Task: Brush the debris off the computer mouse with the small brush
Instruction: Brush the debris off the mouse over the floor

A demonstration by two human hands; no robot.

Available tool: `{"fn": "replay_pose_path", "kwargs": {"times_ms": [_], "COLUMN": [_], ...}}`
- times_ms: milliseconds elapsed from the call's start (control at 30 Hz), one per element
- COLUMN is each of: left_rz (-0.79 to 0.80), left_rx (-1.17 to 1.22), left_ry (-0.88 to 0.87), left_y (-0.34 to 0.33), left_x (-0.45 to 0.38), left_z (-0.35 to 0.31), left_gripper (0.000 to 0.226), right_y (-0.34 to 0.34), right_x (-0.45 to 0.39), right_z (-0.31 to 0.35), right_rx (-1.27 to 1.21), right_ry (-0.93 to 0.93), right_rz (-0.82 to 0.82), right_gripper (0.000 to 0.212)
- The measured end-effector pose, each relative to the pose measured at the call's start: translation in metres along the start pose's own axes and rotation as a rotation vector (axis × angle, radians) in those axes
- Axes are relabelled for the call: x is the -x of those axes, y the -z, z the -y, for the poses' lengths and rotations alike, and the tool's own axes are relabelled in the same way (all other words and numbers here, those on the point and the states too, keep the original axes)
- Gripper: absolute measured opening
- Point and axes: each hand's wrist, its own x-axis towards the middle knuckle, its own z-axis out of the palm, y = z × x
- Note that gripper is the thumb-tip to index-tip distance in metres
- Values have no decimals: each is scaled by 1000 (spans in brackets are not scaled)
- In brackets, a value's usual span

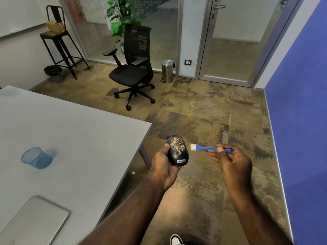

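Observation:
A black computer mouse (177, 150) with a white label sits in my left hand (163, 169), held out over the floor just past the table's corner. Tan dusty debris (177, 145) speckles its upper half. My right hand (231, 162) pinches the blue handle of a small brush (206, 148) between thumb and fingers. The white bristles (192, 147) point left and hover a short gap to the right of the mouse, not touching it.
A grey table (70, 138) fills the left, with a blue mesh cup (36, 158) and a closed silver laptop (35, 221) on it. A black office chair (134, 68), a steel bin (167, 70), a stool (58, 41) and a blue wall (300, 121) surround the carpeted floor.

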Motion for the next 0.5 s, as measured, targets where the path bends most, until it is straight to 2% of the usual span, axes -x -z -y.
{"fn": "replay_pose_path", "kwargs": {"times_ms": [133, 267, 333, 433, 500], "left_rz": [7, 11, 10, 3, 4], "left_rx": [-29, -43, -58, -64, -65], "left_ry": [0, 8, 15, 15, 19], "left_y": [1, 2, 1, 0, -1], "left_x": [3, 5, 6, 8, 9], "left_z": [-2, 1, 3, 4, 5], "left_gripper": [45, 44, 45, 45, 44], "right_y": [-6, -6, -2, -2, -5], "right_x": [5, -3, -7, -5, -2], "right_z": [1, 1, 3, 6, 6], "right_rx": [-14, 67, 1, -111, -63], "right_ry": [15, -28, -37, -19, 10], "right_rz": [57, -25, -44, 16, 55], "right_gripper": [23, 25, 26, 25, 26]}}
